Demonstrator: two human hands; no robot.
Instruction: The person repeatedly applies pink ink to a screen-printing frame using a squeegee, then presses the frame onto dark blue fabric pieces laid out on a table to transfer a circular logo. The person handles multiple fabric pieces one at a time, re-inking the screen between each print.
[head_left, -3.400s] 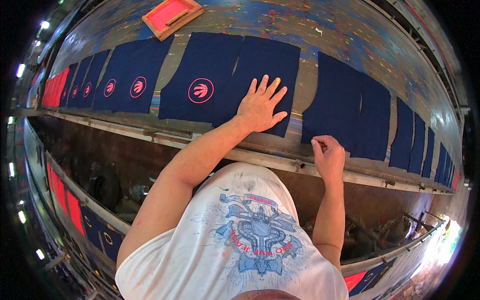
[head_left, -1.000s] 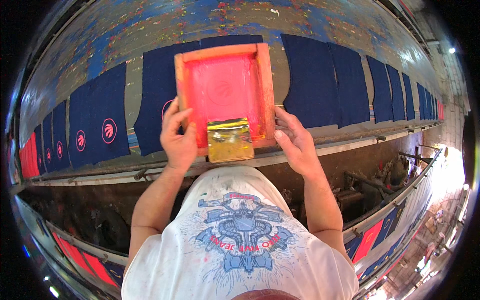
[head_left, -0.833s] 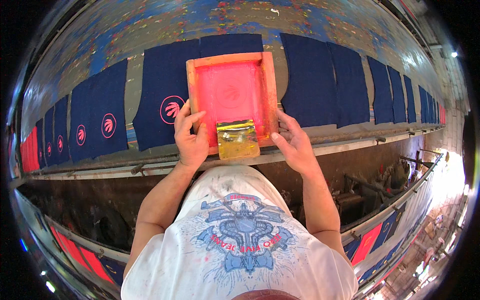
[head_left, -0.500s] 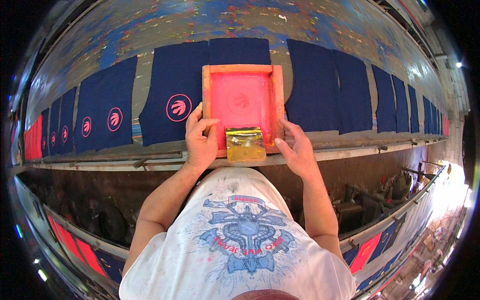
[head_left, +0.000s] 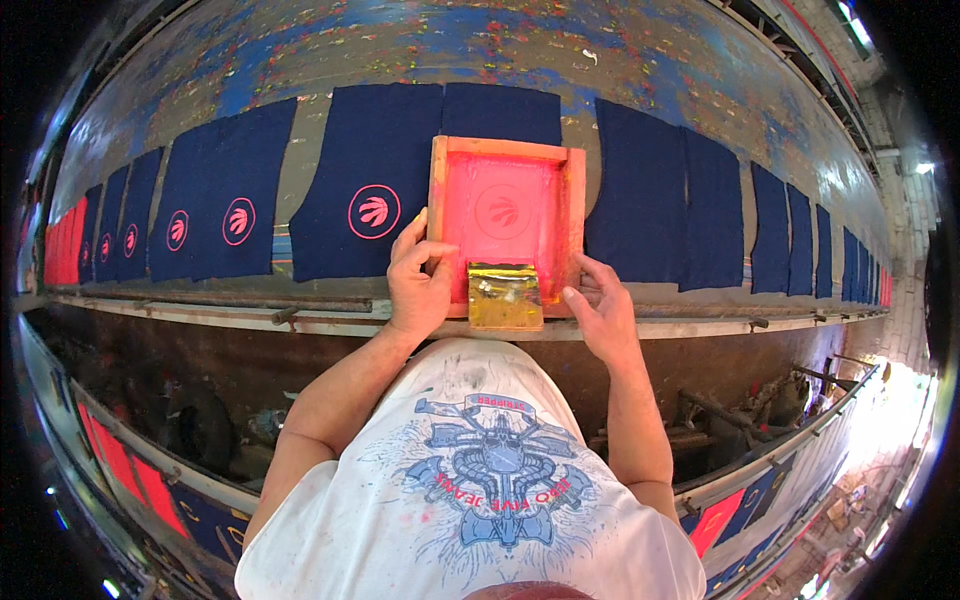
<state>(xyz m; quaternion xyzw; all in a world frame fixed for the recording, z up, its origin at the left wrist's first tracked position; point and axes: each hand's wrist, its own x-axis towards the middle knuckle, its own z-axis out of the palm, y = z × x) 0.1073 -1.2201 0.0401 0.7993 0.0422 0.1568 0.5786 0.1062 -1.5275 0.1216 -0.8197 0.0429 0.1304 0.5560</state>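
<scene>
A wooden screen-printing frame with pink-inked mesh lies over a dark navy fabric panel. A round emblem shows through the mesh. A squeegee, its surface a shiny yellow-gold, rests at the frame's near end and sticks out over the near edge. My left hand is closed around the frame's near left side, thumb and fingers bent. On the near right side, my right hand grips the frame with fingers and thumb. Left of the frame, a pink round emblem is printed on a navy panel.
More navy panels stretch left, several with pink emblems, and right, plain ones. They lie on a long paint-spotted table with a metal rail along its near edge. Behind me runs another table with red panels.
The whole view has shifted slightly, so table, panels and frame appear a little farther right. Both hands keep their places on the frame, and the squeegee stays at its near end.
</scene>
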